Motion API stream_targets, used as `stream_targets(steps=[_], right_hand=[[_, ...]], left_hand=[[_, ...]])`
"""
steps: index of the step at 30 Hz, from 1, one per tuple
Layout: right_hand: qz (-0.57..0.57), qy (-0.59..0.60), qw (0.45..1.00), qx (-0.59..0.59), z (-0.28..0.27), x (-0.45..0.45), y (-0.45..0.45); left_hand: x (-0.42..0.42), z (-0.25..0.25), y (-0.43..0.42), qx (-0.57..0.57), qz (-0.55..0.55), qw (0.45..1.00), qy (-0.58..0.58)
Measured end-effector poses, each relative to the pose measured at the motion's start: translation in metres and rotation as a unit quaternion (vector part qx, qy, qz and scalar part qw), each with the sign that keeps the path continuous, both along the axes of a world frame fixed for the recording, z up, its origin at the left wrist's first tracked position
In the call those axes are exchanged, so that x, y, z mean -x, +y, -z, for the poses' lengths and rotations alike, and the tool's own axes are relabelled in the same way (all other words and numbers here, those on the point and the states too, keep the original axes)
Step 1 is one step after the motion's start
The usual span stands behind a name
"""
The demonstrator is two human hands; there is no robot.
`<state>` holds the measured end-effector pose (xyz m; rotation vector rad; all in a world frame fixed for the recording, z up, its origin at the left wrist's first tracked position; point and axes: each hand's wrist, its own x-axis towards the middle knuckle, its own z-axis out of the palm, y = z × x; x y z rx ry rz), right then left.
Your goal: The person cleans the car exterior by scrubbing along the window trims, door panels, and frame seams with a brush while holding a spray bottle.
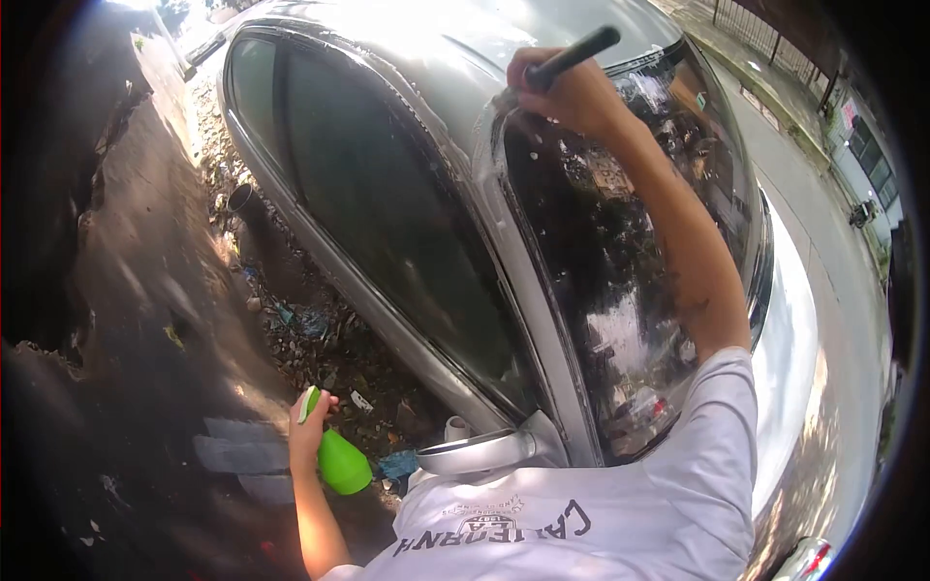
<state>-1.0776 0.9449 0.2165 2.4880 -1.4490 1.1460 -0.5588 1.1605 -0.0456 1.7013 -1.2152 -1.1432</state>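
My right hand [572, 95] is closed around a brush with a thick dark handle [579, 54]. Its working end touches the silver car's [518, 257] pillar, at the upper corner of the windshield [601, 290]; white suds or wet streaks lie there and along the roof edge. Low on the left, my left hand [306, 434] grips a bright green spray bottle [343, 463] near its top, held away from the car. Between my two arms are the dark side window [378, 194] and the silver side mirror [480, 451], close to my shirt.
A rough brown wall [165, 242] runs along the left. Between wall and car the ground [334, 363] is strewn with leaves and litter, with a dark round pot [242, 198] on it. A road [823, 281] passes on the right, where a motorcycle [860, 213] stands.
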Motion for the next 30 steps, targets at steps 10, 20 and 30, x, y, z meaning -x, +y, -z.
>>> stream_targets(steps=[10,20,30], right_hand=[[-0.115,0.045,0.992,-0.026,-0.006,-0.005,-0.016],[-0.194,0.189,0.961,0.058,-0.010,-0.021,-0.001],[-0.232,0.227,0.943,0.073,-0.005,-0.040,0.006]], left_hand=[[-0.028,0.224,0.272,-0.315,-0.165,0.877,-0.324],[-0.014,0.284,0.309,-0.376,-0.119,0.909,-0.134],[-0.034,0.290,0.223,-0.207,-0.212,0.941,-0.163]])
